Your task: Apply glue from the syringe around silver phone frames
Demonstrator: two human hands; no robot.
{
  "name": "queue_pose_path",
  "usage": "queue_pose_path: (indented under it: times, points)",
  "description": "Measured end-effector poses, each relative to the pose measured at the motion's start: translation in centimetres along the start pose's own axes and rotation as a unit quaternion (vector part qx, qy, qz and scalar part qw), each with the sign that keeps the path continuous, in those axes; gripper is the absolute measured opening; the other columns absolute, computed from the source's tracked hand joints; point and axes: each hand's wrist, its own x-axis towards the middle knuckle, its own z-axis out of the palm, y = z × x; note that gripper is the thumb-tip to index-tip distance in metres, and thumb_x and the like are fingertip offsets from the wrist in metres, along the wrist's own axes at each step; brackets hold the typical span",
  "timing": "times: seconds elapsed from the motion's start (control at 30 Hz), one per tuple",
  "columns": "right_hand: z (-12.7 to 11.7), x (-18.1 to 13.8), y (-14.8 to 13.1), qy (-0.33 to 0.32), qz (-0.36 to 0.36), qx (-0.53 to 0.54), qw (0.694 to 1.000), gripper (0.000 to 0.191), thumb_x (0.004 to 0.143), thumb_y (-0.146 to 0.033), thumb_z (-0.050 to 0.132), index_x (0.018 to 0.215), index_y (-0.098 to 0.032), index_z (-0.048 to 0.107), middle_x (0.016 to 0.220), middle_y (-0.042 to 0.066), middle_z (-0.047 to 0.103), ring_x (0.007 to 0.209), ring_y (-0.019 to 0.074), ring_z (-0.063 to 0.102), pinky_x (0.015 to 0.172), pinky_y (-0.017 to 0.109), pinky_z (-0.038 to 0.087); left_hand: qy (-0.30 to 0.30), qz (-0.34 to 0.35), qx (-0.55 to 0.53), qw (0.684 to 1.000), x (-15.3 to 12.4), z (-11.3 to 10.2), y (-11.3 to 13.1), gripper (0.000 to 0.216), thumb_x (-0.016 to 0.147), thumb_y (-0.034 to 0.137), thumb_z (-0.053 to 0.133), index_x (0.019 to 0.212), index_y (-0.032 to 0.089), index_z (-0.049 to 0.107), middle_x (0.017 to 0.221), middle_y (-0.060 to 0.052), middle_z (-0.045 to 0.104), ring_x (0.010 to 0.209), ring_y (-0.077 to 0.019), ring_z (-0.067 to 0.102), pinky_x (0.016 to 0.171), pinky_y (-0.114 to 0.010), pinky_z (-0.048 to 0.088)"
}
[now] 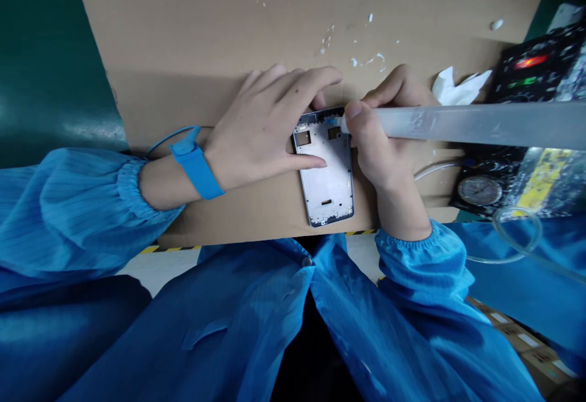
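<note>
Currently, cardboard sheet: spread flat under both our hands.
Smock: blue, on us, this side of the hands, sleeves elasticated just behind the wrists.
Black box: out past our R hand, to its right; red + green readouts, round gauge lower down.
Tube: translucent, approx. syringe-shaped, runs rightward from R hand & out of view.
L hand: fingers loosely spread past frame's far L corner, thumb laid over its face; how firm the hold is, can't tell.
R hand: narrow grip round tube's slim end, at frame's far R corner; tip contact w/ frame unclear.
Phone frame: flat btwn hands, long axis approx. toward/away from us, near end poking out our side; L hand nearer, thumb overlapping it.
Tissue: white, crumpled, beyond R hand, to its right.
Wristband: blue, on L wrist.
White flecks: scattered on cardboard beyond both hands.
</note>
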Motion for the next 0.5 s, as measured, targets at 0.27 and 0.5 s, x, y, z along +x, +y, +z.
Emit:
queue_pose_path:
  times: [0.27,0.5]
  points:
    - [-0.01,0.01,-0.16,-0.004,-0.013,0.039,0.999,0.060,0.097,-0.080,0.090,0.083,-0.032,0.059,0.065,-0.004,0.051,0.055,0.0208,0.045,0.057,0.040,0.038,0.002,-0.002,0.005,1.000,0.07,-0.05,0.19,0.088,0.094,0.062,0.091,0.169,0.035,0.053,0.153,-0.009,0.075,0.139,-0.0437,0.067,0.117,-0.058,0.050]
    - [-0.04,0.01,0.16,0.000,-0.024,0.019,1.000,0.055,0.098,-0.078,0.088,0.082,-0.034,0.059,0.067,-0.002,0.053,0.060,0.0252,0.050,0.058,0.045,0.040,0.001,0.001,0.005,1.000,0.10,-0.10,0.25,0.092,0.092,0.065,0.092,0.171,0.038,0.053,0.153,-0.009,0.075,0.140,-0.0446,0.067,0.117,-0.061,0.051]
